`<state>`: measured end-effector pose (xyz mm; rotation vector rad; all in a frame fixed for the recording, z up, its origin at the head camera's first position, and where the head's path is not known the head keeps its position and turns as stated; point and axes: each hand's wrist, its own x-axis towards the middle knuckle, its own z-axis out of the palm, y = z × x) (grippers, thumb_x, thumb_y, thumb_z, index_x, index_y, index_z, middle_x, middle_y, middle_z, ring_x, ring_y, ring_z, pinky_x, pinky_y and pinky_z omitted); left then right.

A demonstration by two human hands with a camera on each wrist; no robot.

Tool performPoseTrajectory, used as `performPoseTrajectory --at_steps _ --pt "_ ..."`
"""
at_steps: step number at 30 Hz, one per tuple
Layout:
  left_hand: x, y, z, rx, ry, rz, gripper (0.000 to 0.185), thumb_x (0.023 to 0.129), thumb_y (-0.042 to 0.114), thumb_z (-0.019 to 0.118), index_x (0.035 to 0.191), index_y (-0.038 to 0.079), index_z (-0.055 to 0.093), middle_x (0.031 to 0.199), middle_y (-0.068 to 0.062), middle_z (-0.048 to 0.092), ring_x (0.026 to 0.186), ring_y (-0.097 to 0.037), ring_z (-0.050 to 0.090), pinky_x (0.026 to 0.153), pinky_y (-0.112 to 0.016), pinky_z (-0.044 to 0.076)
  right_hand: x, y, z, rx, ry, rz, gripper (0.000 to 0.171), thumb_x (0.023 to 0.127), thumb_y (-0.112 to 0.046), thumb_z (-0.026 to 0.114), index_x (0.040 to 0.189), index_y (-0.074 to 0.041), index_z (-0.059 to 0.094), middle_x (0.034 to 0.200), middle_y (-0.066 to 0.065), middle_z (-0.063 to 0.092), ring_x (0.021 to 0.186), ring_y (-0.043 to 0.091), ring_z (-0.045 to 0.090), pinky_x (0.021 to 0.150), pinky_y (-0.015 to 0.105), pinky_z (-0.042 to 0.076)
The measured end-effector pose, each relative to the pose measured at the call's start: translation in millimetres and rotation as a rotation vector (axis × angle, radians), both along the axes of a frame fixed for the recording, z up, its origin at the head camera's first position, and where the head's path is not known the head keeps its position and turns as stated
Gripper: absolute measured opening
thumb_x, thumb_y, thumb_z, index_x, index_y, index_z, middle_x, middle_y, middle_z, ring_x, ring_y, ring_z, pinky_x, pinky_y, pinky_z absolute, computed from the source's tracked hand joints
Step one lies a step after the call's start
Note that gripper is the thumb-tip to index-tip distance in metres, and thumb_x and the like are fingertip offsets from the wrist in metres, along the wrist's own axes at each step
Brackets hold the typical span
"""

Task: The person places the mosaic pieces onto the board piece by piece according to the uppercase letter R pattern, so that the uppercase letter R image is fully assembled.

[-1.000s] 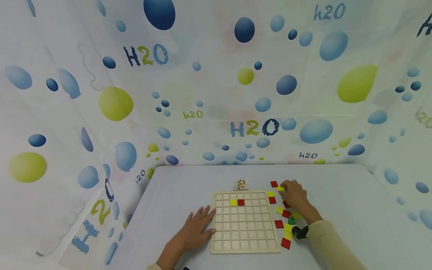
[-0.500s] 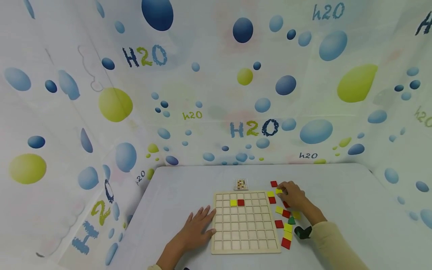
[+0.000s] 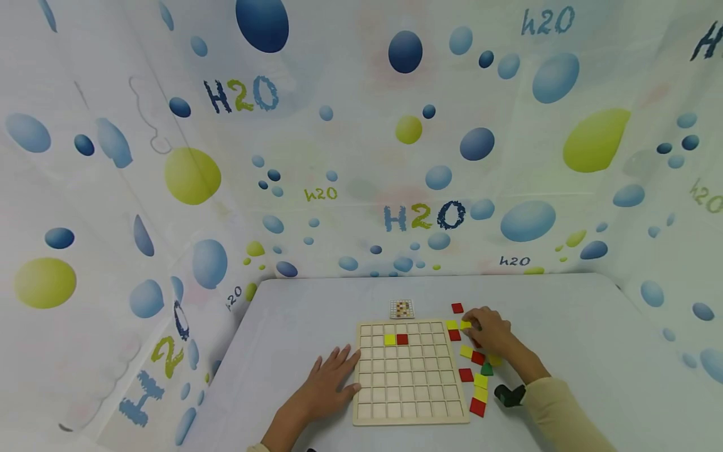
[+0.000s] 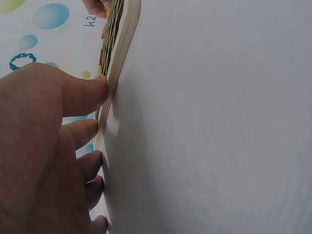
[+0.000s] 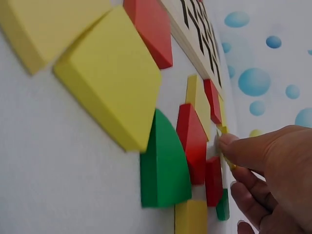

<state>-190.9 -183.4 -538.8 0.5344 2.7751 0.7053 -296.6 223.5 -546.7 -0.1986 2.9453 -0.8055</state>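
Head: your left hand (image 3: 327, 384) flat, fingers straight against left edge of wooden grid board (image 3: 410, 371), steadying. Your right hand (image 3: 490, 331) pinches yellow tile (image 3: 465, 324) just off board's top-right corner, among loose tiles (image 3: 477, 376).

Left wrist: fingertips (image 4: 92, 92) touch board edge (image 4: 124, 41), nothing gripped.

Right wrist: thumb and finger nip yellow tile (image 5: 225, 146).

Step, judged: pickup. Next: lift, carry to empty cell, seat square.

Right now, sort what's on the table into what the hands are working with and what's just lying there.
In use:
- right hand pinching a yellow tile
- left hand flat against the wooden grid board
- yellow and red tiles set in the board

Lying about:
- loose red tile
- green piece
- small pattern card
- table
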Motion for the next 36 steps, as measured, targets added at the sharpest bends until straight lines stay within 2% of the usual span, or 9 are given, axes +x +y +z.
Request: performPoseTrajectory --at_steps 8,16,21,28,33,36 --pt "0.5 0 -0.3 0.004 -0.001 -0.008 0.070 0.106 0.048 0.058 0.166 0.017 0.036 0.173 -0.015 0.028 0.160 -0.045 0.022 0.123 -0.075 0.012 -3.3 -21 0.3 -0.060 0.035 -0.014 0.030 0.100 -0.019 0.073 0.127 -0.005 0.068 0.124 0.016 0.063 0.115 0.034 0.056 0.098 0.064 0.042" --pt "0.4 0 0.7 0.004 0.002 -0.008 0.070 0.106 0.047 0.058 0.166 0.017 0.036 0.173 -0.015 0.028 0.160 -0.045 0.022 0.124 -0.075 0.012 -0.7 -47 -1.0 -0.136 0.098 0.108 0.023 0.099 -0.018 0.075 0.119 -0.008 0.071 0.117 0.010 0.064 0.112 0.031 0.059 0.096 0.062 0.045" --pt "0.1 0 0.6 0.000 -0.002 -0.006 0.070 0.107 0.048 0.057 0.166 0.017 0.036 0.173 -0.015 0.028 0.160 -0.045 0.022 0.124 -0.074 0.012 2.5 -71 -3.3 -0.077 0.084 0.139 0.022 0.096 -0.017 0.078 0.117 -0.013 0.073 0.111 0.002 0.064 0.107 0.023 0.060 0.092 0.050 0.047" --pt "-0.8 0 -1.0 -0.001 -0.005 0.000 0.070 0.107 0.049 0.056 0.166 0.018 0.035 0.174 -0.015 0.026 0.160 -0.044 0.021 0.125 -0.073 0.011 7.8 -87 6.2 -0.033 0.071 0.135 0.023 0.096 -0.015 0.078 0.118 -0.012 0.074 0.112 0.006 0.063 0.109 0.025 0.061 0.095 0.051 0.048" --pt "0.0 0 -0.2 -0.003 -0.007 0.002 0.070 0.107 0.048 0.057 0.166 0.018 0.036 0.174 -0.014 0.027 0.161 -0.044 0.021 0.125 -0.073 0.011 9.0 -89 4.5 -0.070 0.064 0.123 0.023 0.097 -0.018 0.078 0.119 -0.014 0.074 0.113 0.004 0.063 0.107 0.024 0.060 0.095 0.050 0.046" --pt "0.0 1 0.2 0.001 -0.012 0.008 0.070 0.106 0.048 0.058 0.166 0.018 0.036 0.174 -0.015 0.027 0.161 -0.044 0.021 0.125 -0.073 0.011 9.4 -92 1.5 -0.102 0.084 0.163 0.019 0.096 -0.017 0.079 0.115 -0.014 0.073 0.109 0.003 0.064 0.105 0.023 0.061 0.091 0.048 0.045"
